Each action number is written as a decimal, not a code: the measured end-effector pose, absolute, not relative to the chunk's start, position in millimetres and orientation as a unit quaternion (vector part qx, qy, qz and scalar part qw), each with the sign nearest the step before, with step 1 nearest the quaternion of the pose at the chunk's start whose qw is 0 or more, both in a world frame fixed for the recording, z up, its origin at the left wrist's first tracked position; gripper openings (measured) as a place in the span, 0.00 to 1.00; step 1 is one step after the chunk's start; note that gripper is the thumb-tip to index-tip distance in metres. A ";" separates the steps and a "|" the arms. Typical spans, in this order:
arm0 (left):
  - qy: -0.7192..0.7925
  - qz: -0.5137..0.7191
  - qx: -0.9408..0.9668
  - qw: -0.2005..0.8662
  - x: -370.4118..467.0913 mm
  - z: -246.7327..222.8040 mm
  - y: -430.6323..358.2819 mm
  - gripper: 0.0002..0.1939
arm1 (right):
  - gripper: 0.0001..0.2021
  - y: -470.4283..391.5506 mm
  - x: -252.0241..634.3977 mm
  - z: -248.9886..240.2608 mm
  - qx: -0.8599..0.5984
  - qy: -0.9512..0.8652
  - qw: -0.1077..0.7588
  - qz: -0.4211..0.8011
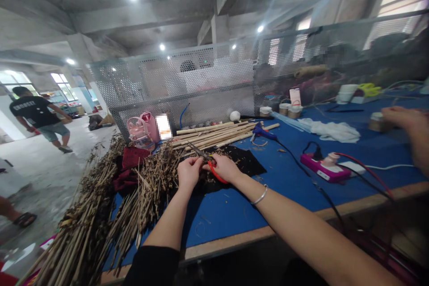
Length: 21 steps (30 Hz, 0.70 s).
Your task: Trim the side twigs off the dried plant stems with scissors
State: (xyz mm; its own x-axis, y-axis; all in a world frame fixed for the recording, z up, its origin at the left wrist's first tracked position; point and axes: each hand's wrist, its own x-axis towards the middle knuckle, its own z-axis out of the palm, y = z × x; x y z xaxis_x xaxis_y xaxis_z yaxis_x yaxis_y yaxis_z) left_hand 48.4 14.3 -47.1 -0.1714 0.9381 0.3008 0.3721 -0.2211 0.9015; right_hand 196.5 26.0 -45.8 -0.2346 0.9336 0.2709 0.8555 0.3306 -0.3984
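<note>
My right hand (227, 168) grips red-handled scissors (217, 174), their blades pointing up and to the left. Close beside it, my left hand (188, 173) is closed with its fingertips pinched together near the blades; whatever it holds is too small to make out. Beneath both hands lies a black cloth (250, 160) scattered with dry plant bits. A heap of dried stalks (156, 174) with shrivelled heads reaches up to my left hand. Peeled wooden sticks (231, 133) lie just beyond the scissors.
On the blue tabletop (231, 214) are a blue glue gun (264, 133), a purple power strip (323, 170) with cables, and white gloves (335, 130). A pink bag (149, 126) stands by the perforated metal screen (214, 76). Another person's hand (398, 116) reaches in at right; someone (36, 111) walks at left.
</note>
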 end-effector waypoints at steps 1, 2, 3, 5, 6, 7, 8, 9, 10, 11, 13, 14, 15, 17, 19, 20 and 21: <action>0.556 0.523 0.584 0.277 48.3 -47.7 14.9 0.15 | 0.21 26.2 196.4 -46.6 -0.571 -0.782 0.237 0.079; 0.549 0.526 0.586 0.281 48.2 -48.3 15.5 0.15 | 0.21 26.3 196.3 -47.4 -0.571 -0.782 0.239 0.074; 0.542 0.528 0.589 0.284 48.2 -48.8 15.9 0.14 | 0.21 26.2 196.2 -48.1 -0.572 -0.782 0.240 0.071; 0.528 0.529 0.595 0.295 48.7 -49.1 16.0 0.14 | 0.22 25.7 195.9 -49.1 -0.565 -0.785 0.245 0.070; 0.521 0.528 0.597 0.305 49.2 -48.8 15.6 0.13 | 0.22 25.4 195.8 -49.5 -0.557 -0.789 0.249 0.072; 0.515 0.528 0.596 0.318 49.9 -48.2 15.0 0.13 | 0.23 25.2 195.7 -49.8 -0.546 -0.795 0.254 0.074; 0.509 0.528 0.593 0.333 50.7 -47.5 14.2 0.12 | 0.23 25.0 195.7 -50.0 -0.534 -0.802 0.260 0.074; 0.503 0.528 0.590 0.346 51.5 -46.6 13.3 0.12 | 0.23 25.0 195.8 -50.1 -0.521 -0.807 0.266 0.071; 0.500 0.528 0.589 0.354 52.3 -45.8 12.5 0.12 | 0.23 25.0 195.9 -50.1 -0.513 -0.811 0.273 0.067; 0.498 0.526 0.590 0.358 52.9 -45.0 11.8 0.11 | 0.23 25.1 196.2 -50.0 -0.508 -0.813 0.278 0.062; 0.498 0.520 0.596 0.356 53.3 -44.1 11.0 0.12 | 0.23 25.4 197.0 -49.6 -0.504 -0.814 0.282 0.057; 0.501 0.515 0.602 0.349 53.0 -44.1 11.1 0.12 | 0.23 25.5 197.5 -49.5 -0.507 -0.813 0.280 0.059; 0.505 0.510 0.609 0.337 52.4 -44.5 11.4 0.12 | 0.22 25.6 197.9 -49.4 -0.511 -0.812 0.276 0.064; 0.514 0.502 0.625 0.304 50.9 -46.1 12.7 0.13 | 0.22 25.7 198.5 -49.3 -0.524 -0.806 0.264 0.078; 0.520 0.500 0.633 0.279 49.5 -48.7 14.5 0.14 | 0.21 25.6 198.8 -49.3 -0.538 -0.798 0.257 0.086; 0.522 0.503 0.631 0.276 49.2 -50.1 15.4 0.14 | 0.21 25.6 198.9 -49.3 -0.544 -0.795 0.255 0.087; 0.522 0.507 0.626 0.281 49.0 -51.5 16.3 0.14 | 0.20 25.5 198.9 -49.2 -0.549 -0.792 0.253 0.086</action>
State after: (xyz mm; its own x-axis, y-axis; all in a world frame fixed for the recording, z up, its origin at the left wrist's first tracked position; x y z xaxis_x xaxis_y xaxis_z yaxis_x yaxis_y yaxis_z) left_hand 49.0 16.3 -51.5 -0.0596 0.9382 0.3410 0.3691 -0.2967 0.8808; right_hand 198.9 25.5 -49.2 -0.2684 0.9132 0.3065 0.8258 0.3820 -0.4150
